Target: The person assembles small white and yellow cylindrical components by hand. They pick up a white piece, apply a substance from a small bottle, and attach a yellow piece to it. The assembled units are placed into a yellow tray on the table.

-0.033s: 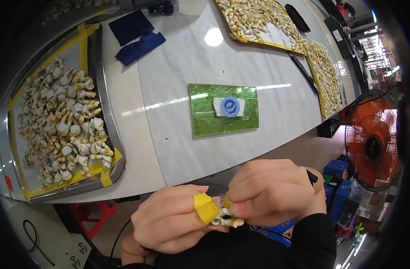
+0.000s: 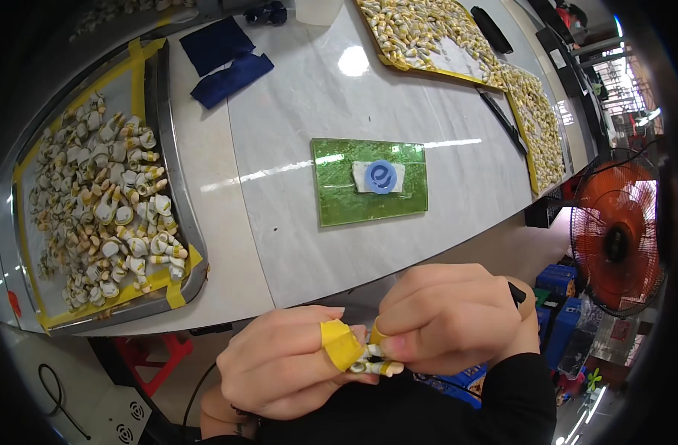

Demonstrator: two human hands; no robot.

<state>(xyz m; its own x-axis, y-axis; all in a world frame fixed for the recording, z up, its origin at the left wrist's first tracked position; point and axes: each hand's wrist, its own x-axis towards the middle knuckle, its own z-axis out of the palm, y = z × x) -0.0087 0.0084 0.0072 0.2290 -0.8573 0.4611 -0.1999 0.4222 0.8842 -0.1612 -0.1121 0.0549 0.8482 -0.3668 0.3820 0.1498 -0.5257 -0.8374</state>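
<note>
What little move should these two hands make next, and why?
Perhaps turn the small white-and-yellow piece slightly in the left hand. That hand appears to pinch it, while the fingertips of the right hand sit close over it and hide part of it. A slight turn might bring the covered part into view.

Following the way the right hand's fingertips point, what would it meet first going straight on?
Most likely the small white-and-yellow piece in the left hand, then the yellow wrap on that hand's finger. The right hand looks right up against the piece; depth is unclear.
</note>
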